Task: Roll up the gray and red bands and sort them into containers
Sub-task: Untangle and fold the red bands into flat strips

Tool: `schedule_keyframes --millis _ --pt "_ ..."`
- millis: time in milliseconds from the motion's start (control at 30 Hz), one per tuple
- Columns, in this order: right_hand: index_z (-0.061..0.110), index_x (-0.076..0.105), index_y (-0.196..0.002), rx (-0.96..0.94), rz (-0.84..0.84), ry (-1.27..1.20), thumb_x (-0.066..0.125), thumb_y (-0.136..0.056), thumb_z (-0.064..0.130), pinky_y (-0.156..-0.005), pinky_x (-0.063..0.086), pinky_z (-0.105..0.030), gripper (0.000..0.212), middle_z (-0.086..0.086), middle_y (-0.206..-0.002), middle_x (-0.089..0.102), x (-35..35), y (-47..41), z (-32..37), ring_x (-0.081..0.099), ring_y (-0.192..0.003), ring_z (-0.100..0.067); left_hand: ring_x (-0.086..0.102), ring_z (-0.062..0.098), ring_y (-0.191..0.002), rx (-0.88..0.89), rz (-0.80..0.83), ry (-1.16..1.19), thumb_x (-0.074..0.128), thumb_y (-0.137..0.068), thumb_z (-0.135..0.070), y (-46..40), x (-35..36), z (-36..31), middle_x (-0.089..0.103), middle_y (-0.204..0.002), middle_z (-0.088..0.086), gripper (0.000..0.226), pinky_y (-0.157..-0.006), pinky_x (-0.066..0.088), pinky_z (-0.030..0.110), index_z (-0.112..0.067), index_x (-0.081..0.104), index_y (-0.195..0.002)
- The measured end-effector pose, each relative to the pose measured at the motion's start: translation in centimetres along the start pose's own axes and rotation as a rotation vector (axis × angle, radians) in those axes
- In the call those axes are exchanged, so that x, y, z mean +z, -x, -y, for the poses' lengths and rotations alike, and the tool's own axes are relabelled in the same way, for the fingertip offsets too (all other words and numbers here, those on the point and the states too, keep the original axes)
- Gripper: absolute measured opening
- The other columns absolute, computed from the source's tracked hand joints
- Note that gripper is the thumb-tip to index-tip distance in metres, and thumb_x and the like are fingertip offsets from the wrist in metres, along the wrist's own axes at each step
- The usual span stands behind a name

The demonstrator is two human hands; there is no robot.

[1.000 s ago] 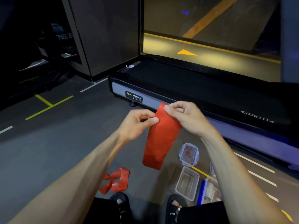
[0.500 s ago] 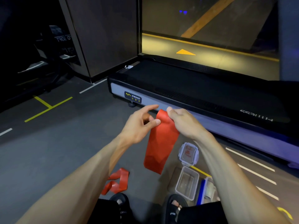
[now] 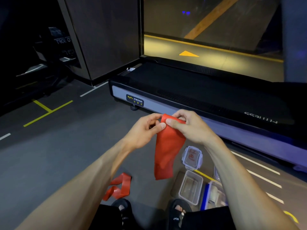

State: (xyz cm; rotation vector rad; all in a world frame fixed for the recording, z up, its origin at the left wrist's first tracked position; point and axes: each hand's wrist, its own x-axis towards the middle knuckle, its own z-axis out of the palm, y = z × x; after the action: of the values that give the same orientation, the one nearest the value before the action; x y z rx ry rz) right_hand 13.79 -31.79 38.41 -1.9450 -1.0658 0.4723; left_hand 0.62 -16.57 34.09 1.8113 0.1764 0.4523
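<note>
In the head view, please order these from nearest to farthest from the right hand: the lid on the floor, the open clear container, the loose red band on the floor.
From the right hand:
1. Lid, just below the hand.
2. Open clear container, lower, near the right foot.
3. Loose red band, far left on the floor.

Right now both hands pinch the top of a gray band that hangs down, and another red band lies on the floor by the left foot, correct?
Not quite: the band in the hands is red, not gray, as the head view shows. The left hand and right hand do pinch its top edge while it hangs down, and another red band lies on the floor by the left foot.
</note>
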Motion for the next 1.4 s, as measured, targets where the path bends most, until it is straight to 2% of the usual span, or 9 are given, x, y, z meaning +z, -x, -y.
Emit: schedule_keyframes --millis 133,367,533,600,700,900,1067,1200,1400 --pt "0.024 0.071 -0.092 0.024 -0.031 -0.029 0.071 -0.092 0.046 -0.074 0.053 -0.038 0.022 0.004 -0.079 0.075 -0.2 0.1 0.0 0.068 -0.071 -0.009 0.069 0.015 -0.094 -0.061 0.032 0.091 0.066 -0.096 -0.005 0.3 -0.2 0.2 0.072 -0.091 0.008 0.036 -0.098 0.053 0.032 -0.018 0.061 -0.129" --pt "0.022 0.072 -0.082 0.037 -0.009 0.05 0.061 -0.097 0.051 -0.072 0.048 -0.034 0.035 0.007 -0.074 0.071 -0.3 0.0 0.0 0.063 -0.07 -0.009 0.068 0.005 -0.08 -0.084 0.05 0.066 0.069 -0.093 -0.002 0.4 -0.4 0.2 0.073 -0.076 -0.003 0.04 -0.088 0.052 0.022 -0.023 0.061 -0.126" --pt "0.011 0.059 -0.068 0.032 0.042 0.077 0.049 -0.104 0.052 -0.066 0.04 -0.036 0.055 0.003 -0.063 0.057 0.0 0.0 -0.1 0.052 -0.061 -0.013 0.064 0.015 -0.083 -0.048 0.055 -0.051 0.073 -0.093 -0.016 0.3 -0.5 0.2 0.07 -0.077 0.0 0.056 -0.094 0.053 0.047 -0.03 0.054 -0.143" --pt "0.001 0.053 -0.071 0.037 0.067 0.098 0.044 -0.105 0.053 -0.065 0.038 -0.037 0.063 -0.001 -0.062 0.051 0.2 -0.2 -0.3 0.048 -0.06 -0.016 0.062 0.014 -0.08 -0.031 0.065 -0.092 0.073 -0.092 -0.02 0.3 -0.6 0.3 0.066 -0.075 -0.005 0.05 -0.091 0.052 0.047 -0.037 0.059 -0.137" --pt "-0.001 0.052 -0.072 0.093 0.13 0.061 0.041 -0.1 0.062 -0.066 0.037 -0.037 0.07 -0.004 -0.063 0.049 0.2 -0.2 -0.7 0.045 -0.059 -0.018 0.064 0.013 -0.08 -0.037 0.08 -0.144 0.071 -0.093 -0.02 0.4 -0.6 0.4 0.067 -0.076 -0.007 0.039 -0.091 0.052 0.045 -0.027 0.063 -0.131" --pt "0.027 0.069 -0.095 0.018 0.104 0.158 0.077 -0.076 0.058 -0.079 0.056 -0.04 0.036 0.005 -0.089 0.074 -0.1 0.0 -1.0 0.07 -0.083 -0.013 0.063 0.005 -0.076 -0.112 0.063 -0.151 0.072 -0.094 -0.019 0.4 -0.6 0.8 0.067 -0.073 -0.013 0.041 -0.086 0.047 0.031 -0.009 0.06 -0.132" --pt "0.027 0.071 -0.093 -0.017 0.034 0.145 0.074 -0.082 0.052 -0.082 0.058 -0.044 0.028 0.005 -0.089 0.075 -0.1 -0.2 -0.6 0.071 -0.084 -0.014 0.064 0.02 -0.093 -0.158 0.1 0.067 0.067 -0.096 -0.01 0.6 -0.7 0.4 0.066 -0.089 0.012 0.048 -0.099 0.05 0.041 -0.004 0.052 -0.141" --pt "0.026 0.071 -0.091 -0.015 0.034 0.148 0.069 -0.082 0.058 -0.08 0.057 -0.045 0.033 0.004 -0.084 0.074 -0.1 -0.3 -0.4 0.07 -0.08 -0.015 0.068 0.017 -0.099 -0.156 0.183 0.098 0.062 -0.098 -0.002 1.2 -0.9 0.4 0.072 -0.101 0.019 0.037 -0.093 0.052 0.027 -0.001 0.057 -0.135" --pt "0.026 0.073 -0.087 0.016 0.05 0.138 0.059 -0.082 0.067 -0.081 0.057 -0.046 0.043 0.004 -0.081 0.074 0.0 -0.1 -0.2 0.069 -0.079 -0.015 0.069 0.018 -0.091 -0.177 0.16 0.134 0.063 -0.097 -0.002 1.1 -1.1 0.4 0.072 -0.094 0.018 0.045 -0.093 0.055 0.029 -0.006 0.054 -0.141"
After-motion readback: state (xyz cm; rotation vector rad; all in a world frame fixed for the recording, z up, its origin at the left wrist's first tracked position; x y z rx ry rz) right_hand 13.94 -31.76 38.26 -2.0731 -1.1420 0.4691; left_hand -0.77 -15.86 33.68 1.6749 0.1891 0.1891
